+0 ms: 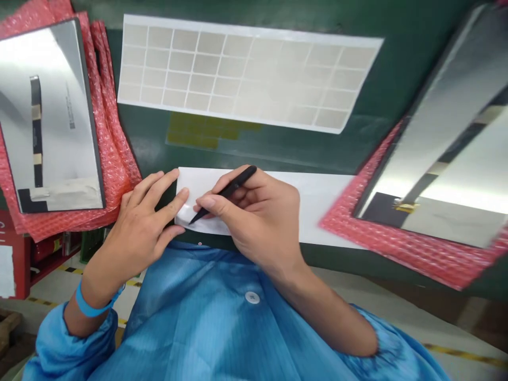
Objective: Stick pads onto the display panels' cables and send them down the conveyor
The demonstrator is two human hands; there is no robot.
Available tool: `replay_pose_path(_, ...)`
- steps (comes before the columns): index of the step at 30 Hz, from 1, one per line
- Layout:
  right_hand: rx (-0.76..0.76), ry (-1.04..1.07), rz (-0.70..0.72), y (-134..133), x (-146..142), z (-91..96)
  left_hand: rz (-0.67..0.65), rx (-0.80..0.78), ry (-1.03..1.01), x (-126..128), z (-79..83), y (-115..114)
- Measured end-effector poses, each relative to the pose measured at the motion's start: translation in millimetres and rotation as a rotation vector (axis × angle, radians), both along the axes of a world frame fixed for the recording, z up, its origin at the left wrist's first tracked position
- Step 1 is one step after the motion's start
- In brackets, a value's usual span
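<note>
My right hand point(262, 217) grips a slim black pointed tool point(228, 191) the way one holds a pen; whether it is a pen or tweezers I cannot tell. Its tip meets the left end of a long white strip point(325, 203), where a glossy patch shows near the lower corner. My left hand point(148, 219) lies with fingers spread at the strip's left end, the fingertips at its edge and nothing gripped. The right end of the strip runs under pink bubble wrap point(432, 262).
A sheet of pale rectangular labels point(238, 74) lies across the back, with yellow pieces point(202, 129) below it. At left, a display panel point(55, 137) rests on pink bubble wrap point(113, 143); another panel point(448, 174) is at right. A red bin point(21, 259) stands lower left.
</note>
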State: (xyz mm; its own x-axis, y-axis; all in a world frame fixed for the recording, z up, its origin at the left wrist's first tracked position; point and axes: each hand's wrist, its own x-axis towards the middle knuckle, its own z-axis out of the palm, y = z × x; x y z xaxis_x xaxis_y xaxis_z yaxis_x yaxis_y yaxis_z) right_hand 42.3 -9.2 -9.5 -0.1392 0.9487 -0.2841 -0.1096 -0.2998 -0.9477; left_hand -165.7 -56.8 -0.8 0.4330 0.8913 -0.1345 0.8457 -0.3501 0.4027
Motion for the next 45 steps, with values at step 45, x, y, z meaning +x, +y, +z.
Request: replay_pose_path(45, 0.027, -0.441, -0.465, 52.2, 218.1, 15.6, -0.104, 0.358, -0.352, 229.6, -19.2, 65.5)
